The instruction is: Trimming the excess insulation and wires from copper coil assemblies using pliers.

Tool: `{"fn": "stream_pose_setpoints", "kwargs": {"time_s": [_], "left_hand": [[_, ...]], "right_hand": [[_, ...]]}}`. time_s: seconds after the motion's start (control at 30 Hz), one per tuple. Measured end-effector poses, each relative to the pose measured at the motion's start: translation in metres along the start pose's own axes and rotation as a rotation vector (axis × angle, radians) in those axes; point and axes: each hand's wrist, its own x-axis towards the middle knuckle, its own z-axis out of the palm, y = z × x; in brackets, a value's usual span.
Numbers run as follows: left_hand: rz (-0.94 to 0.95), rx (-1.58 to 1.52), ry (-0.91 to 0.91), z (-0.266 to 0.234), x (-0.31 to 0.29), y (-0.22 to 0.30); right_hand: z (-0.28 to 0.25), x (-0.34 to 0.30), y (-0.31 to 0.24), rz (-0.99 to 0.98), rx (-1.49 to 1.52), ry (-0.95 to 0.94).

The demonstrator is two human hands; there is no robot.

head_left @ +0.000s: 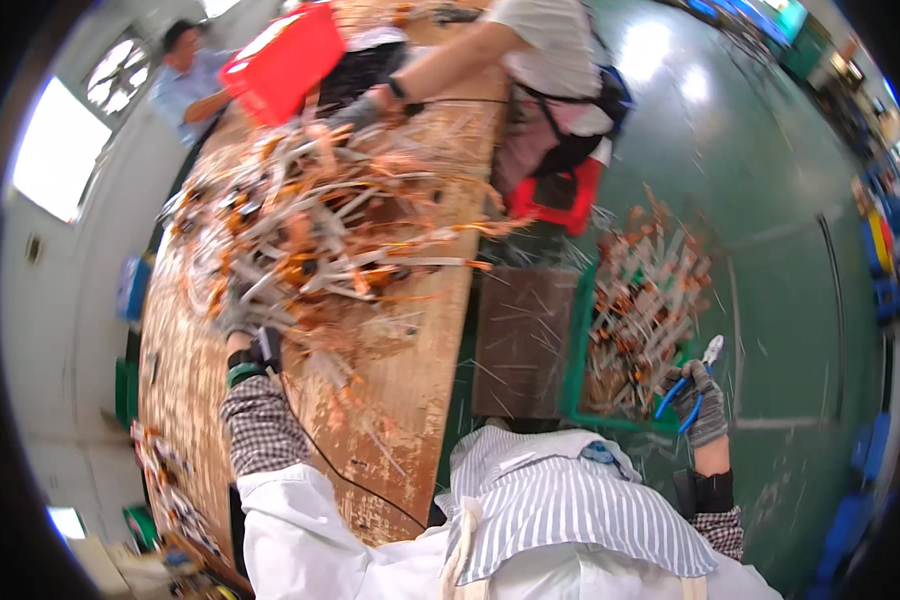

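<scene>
My right hand (pixel 702 407), in a grey glove, is closed round blue-handled pliers (pixel 713 349) whose metal jaws point away from me. It is just right of a green crate (pixel 573 375) heaped with white and orange wire pieces (pixel 642 315). On the left, my gloved left hand (pixel 236 318) reaches to the near left edge of a large tangled pile of white and orange cable pieces (pixel 320 225) on the wooden table. Motion smears its fingers, and the pile partly covers them, so a grip there cannot be made out.
The worn wooden table (pixel 420 350) runs along my left. Across the pile, a co-worker's gloved hand (pixel 355 112) touches the cables. Another person (pixel 192 85) is beside a tilted red crate (pixel 285 62). A brown board (pixel 520 340) with wire scraps lies between table and green crate.
</scene>
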Motion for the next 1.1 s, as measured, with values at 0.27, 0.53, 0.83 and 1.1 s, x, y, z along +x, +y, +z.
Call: {"fn": "stream_pose_setpoints", "kwargs": {"time_s": [0.27, 0.53, 0.83, 1.1], "left_hand": [[0.166, 0.608, -0.093, 0.033, 0.039, 0.007], [0.658, 0.707, -0.349, 0.113, -0.001, 0.068], [0.706, 0.242, -0.453, 0.226, -0.268, 0.107], [0.128, 0.461, -1.56, 0.516, -0.523, 0.14]], "right_hand": [[-0.088, -0.065, 0.052, 0.041, 0.222, 0.579], [-0.142, -0.07, 0.066, 0.209, -0.062, 0.709], [-0.247, -0.043, 0.094, 0.438, -0.271, 0.858], [-0.27, -0.051, 0.151, 0.493, -0.406, 0.848]]}}
